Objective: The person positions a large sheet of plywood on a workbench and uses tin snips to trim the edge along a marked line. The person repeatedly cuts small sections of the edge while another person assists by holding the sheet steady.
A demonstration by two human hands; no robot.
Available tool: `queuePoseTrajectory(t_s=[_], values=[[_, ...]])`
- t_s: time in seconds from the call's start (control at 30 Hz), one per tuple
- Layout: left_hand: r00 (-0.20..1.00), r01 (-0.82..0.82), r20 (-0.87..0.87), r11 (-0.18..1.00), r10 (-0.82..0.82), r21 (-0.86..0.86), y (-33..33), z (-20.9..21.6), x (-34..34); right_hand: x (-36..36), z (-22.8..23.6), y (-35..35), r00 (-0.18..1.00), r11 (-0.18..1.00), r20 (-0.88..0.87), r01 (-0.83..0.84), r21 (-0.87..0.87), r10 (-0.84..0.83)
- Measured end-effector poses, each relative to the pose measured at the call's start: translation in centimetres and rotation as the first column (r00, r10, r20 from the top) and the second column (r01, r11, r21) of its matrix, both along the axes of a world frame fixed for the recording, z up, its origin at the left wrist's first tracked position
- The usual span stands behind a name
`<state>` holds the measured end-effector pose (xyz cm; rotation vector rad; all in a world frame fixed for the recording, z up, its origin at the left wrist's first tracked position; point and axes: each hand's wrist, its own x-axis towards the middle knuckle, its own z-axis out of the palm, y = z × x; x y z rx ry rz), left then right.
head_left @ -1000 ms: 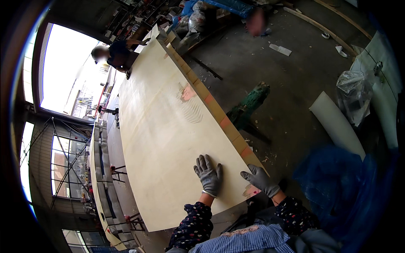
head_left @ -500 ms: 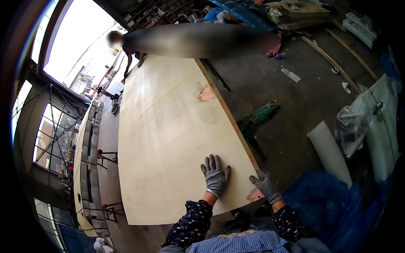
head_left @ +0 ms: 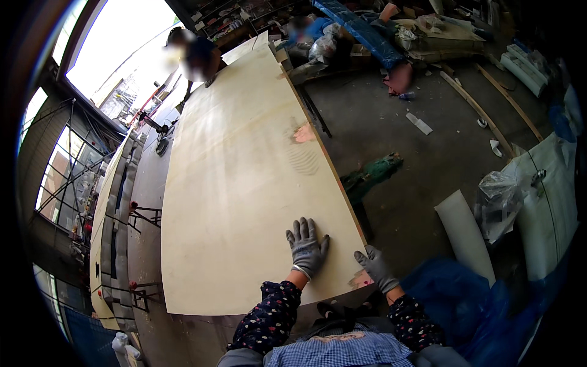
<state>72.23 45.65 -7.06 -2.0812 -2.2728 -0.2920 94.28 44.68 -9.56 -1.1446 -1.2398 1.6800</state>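
**Pressing down on a big plywood sheet, workshop clutter all around**

Pushing flat on the plywood sheet is the left hand, grey glove on, fingers spread wide and palm down near the sheet's near right corner. It's holding nothing, just lying on the wood. The right hand, also gloved, sits right at the sheet's right edge close to that same corner, fingers curled loosely around the rim; can't tell how firmly it's gripping.

The sheet itself is huge and pale, running from just in front of the person all the way to the far end, where another person is bent over its far edge. There's a reddish patch and some wavy grain on the right side of the sheet, about midway along.

Stuff around it: off the sheet's right edge, down on the concrete floor, there's a green machine part poking out from under it. Further right of the sheet, a white roll, a clear plastic bag and a blue tarp close to the right hand. Left of the sheet, a long stack of boards on metal stands runs alongside it, in front of the windows. Past the far right corner there's a blue bundle and scrap wood piled up.
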Motion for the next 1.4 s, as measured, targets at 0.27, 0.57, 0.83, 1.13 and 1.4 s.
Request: queuePoseTrajectory(t_s=[0.27,0.57,0.83,1.13,1.4], values=[[0.966,0.187,0.193,0.981,-0.173,-0.054,-1.4,2.1,-3.0,-2.0,5.7,1.0,0.585,0.704,0.748,-0.385,0.597,-0.314],[0.922,-0.383,-0.016,0.917,0.387,0.111,-15.6,-2.1,-16.0,-14.3,0.5,-0.6,0.490,0.453,0.813,-0.675,0.583,-0.316],[0.915,-0.362,0.224,0.927,0.334,0.095,-13.9,-1.0,-14.7,-12.6,-0.1,0.4,0.352,0.430,0.803,-0.703,0.566,-0.482],[0.827,-0.003,0.551,0.979,-0.111,0.202,-18.6,-2.0,-17.2,-12.4,3.9,-0.2,0.271,0.479,0.867,-0.745,0.464,-0.419],[0.401,-0.849,0.755,0.520,0.519,0.094,-47.4,-2.1,-14.2,-15.8,3.3,-2.6,0.512,0.370,0.766,-0.674,0.639,-0.390]])
